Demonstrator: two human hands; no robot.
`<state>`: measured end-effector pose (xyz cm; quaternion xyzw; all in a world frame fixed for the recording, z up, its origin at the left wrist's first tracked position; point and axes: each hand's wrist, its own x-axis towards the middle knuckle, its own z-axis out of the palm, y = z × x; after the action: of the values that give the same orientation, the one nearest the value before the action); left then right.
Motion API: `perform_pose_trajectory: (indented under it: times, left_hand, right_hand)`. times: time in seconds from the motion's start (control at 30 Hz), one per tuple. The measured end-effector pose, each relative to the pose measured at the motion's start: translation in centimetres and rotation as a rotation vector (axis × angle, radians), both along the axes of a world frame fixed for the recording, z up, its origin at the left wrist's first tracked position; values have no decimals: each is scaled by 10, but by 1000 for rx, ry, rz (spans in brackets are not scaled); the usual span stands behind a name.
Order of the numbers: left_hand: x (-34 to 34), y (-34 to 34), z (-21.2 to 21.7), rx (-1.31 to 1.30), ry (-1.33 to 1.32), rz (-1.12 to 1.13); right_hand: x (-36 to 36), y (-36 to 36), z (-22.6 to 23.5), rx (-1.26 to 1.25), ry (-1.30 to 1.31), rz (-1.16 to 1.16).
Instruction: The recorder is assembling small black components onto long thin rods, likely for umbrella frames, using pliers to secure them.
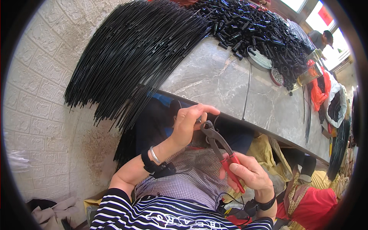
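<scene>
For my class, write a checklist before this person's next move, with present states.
1. Red-handled pliers held in the right hand: ok.
2. Left hand well clear of the pliers' head: not ok, right beside it.
3. Pliers' jaws shut on something: cannot tell, too small.
4. Black rods wholly on the table: not ok, ends overhang the edge.
5. Red-rimmed dish resting on the table: ok.

Left hand [187,122] raised, index finger [209,109] extended rightward; right hand [251,174] lower, curled in a grip.
</scene>
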<state>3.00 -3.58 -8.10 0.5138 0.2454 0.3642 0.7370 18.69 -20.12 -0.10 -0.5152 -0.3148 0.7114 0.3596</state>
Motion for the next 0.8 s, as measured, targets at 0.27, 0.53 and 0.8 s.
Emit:
perform_pose_trajectory:
  times: [0.27, 0.53, 0.8]
  left_hand:
    - [-3, -5, -7, 236, 130, 24]
    - [1, -5, -4, 272, 157, 84]
    - [-21, 24, 1, 418, -106, -119]
  right_hand:
    - [-5, -1, -1, -100, 41, 1]
    - [-7, 1, -28, 357, -803, -58]
    - [152, -11, -78, 76, -1921, -367]
